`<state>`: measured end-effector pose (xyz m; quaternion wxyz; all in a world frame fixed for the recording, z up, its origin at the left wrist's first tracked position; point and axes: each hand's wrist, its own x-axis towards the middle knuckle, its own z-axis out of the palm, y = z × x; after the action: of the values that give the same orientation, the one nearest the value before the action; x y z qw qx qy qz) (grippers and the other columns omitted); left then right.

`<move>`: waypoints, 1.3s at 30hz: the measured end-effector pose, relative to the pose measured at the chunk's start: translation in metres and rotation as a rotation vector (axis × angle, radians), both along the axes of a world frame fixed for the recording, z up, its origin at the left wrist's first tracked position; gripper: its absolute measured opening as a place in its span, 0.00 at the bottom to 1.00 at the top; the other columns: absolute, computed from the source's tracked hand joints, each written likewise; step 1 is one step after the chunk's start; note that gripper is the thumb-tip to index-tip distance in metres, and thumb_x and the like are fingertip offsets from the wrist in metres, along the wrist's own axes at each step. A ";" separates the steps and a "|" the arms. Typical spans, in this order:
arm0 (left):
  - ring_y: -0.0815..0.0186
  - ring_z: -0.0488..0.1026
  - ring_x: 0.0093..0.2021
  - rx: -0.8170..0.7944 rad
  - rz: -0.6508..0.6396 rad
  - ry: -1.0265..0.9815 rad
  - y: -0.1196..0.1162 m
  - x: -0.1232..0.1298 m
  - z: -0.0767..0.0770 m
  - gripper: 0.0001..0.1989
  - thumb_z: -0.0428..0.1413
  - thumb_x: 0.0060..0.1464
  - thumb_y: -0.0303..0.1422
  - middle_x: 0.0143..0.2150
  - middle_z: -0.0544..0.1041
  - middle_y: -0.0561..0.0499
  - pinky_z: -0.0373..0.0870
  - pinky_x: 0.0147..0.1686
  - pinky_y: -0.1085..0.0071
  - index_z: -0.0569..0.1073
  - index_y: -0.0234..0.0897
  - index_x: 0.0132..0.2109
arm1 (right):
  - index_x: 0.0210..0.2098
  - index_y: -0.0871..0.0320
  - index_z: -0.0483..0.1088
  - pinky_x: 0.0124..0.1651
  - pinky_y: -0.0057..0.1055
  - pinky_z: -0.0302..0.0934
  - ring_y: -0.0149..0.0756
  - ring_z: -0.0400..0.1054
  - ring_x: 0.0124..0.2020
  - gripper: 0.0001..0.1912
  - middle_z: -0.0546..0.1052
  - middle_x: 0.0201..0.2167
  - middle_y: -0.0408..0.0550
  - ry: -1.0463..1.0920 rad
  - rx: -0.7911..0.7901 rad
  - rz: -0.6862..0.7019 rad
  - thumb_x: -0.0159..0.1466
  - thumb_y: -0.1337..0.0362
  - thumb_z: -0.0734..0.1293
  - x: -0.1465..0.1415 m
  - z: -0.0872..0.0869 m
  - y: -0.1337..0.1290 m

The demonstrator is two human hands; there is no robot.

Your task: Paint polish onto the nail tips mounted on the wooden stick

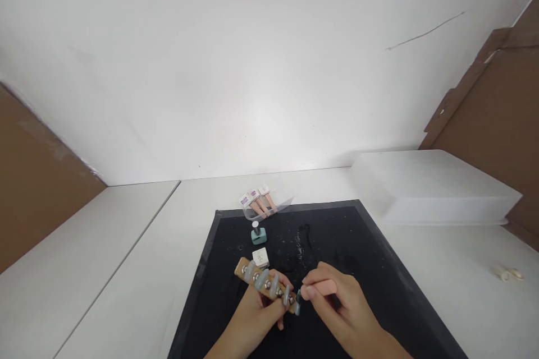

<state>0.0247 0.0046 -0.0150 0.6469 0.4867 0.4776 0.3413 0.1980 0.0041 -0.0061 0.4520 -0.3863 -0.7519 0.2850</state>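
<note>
My left hand is closed around a wooden nail-tip stand, held tilted above the black mat. Along the stand runs a row of shiny metal knobs, with several grey-blue false nails on it. In my right hand, thumb and fingers pinch a flat pink-handled tool; its kind is not clear. The tool's dark end meets or sits just beside the last false nail, at the stand's right end. Beyond the stand are a white square block with small markings and a teal nail polish bottle.
A clear plastic tray with several pink-handled pieces stands at the far edge of the black mat. On the right are a white box and small cream-coloured items. A white wall rises behind the table, with brown panels on both sides.
</note>
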 end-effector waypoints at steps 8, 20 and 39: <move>0.72 0.59 0.23 -0.017 0.071 0.044 0.000 -0.001 0.000 0.13 0.57 0.42 0.38 0.24 0.62 0.57 0.61 0.22 0.74 0.67 0.35 0.33 | 0.30 0.56 0.68 0.25 0.29 0.60 0.35 0.67 0.24 0.08 0.73 0.25 0.47 0.132 0.054 -0.018 0.64 0.68 0.60 0.000 0.003 0.000; 0.71 0.60 0.26 0.033 0.015 0.067 0.001 -0.002 -0.010 0.12 0.55 0.46 0.38 0.26 0.63 0.56 0.62 0.22 0.74 0.66 0.35 0.34 | 0.31 0.58 0.70 0.21 0.26 0.53 0.29 0.58 0.18 0.08 0.66 0.22 0.41 -0.063 -0.086 0.054 0.64 0.67 0.59 0.000 0.002 0.000; 0.72 0.58 0.25 0.042 0.030 0.177 -0.003 0.001 -0.009 0.07 0.52 0.45 0.31 0.26 0.61 0.58 0.62 0.25 0.73 0.65 0.38 0.36 | 0.26 0.58 0.68 0.23 0.26 0.54 0.30 0.62 0.21 0.10 0.70 0.23 0.44 -0.023 -0.168 0.074 0.63 0.67 0.61 -0.002 -0.001 0.001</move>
<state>0.0255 0.0020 -0.0242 0.5867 0.5211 0.5329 0.3165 0.1958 0.0054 -0.0068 0.3985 -0.3981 -0.7442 0.3591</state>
